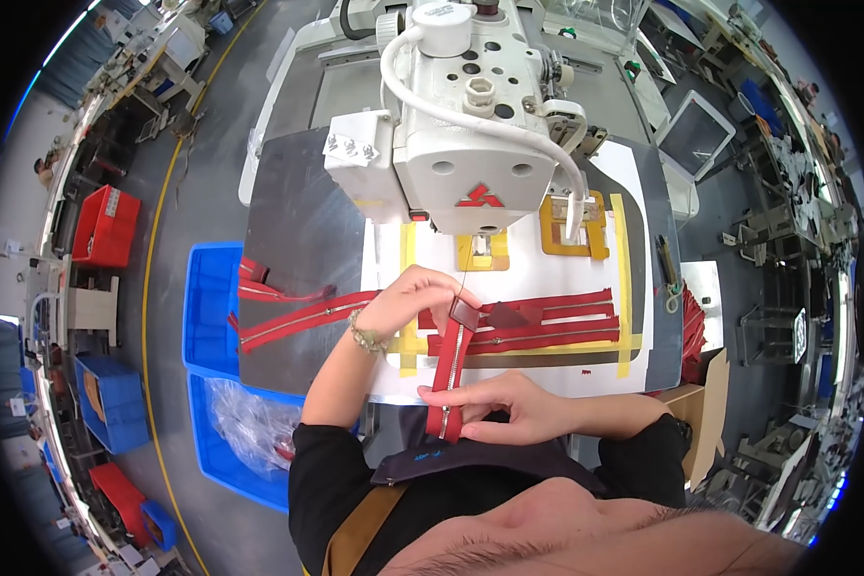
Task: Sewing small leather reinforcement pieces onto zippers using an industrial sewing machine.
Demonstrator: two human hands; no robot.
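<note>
A red zipper (449, 365) with a metal tooth line hangs between my hands, running from the machine side toward my body. My left hand (420, 293) is closed on its far end, beside a dark red patch (465, 314). Near the table's front edge, the fingers of my right hand (516, 407) pinch the near end around the slider. More red zippers (557, 336) lie on the white work sheet to the right, with a dark red triangular piece (515, 316) among them. Another red zipper (298, 323) stretches out left of my left wrist.
A white sewing machine head (480, 144) stands over the table, with a yellow-framed clamp plate (490, 252) below it and another yellow frame (574, 230) at right. Thread snips (671, 286) lie at the right edge. Blue bins (211, 298) stand left; a cardboard box (706, 418) stands right.
</note>
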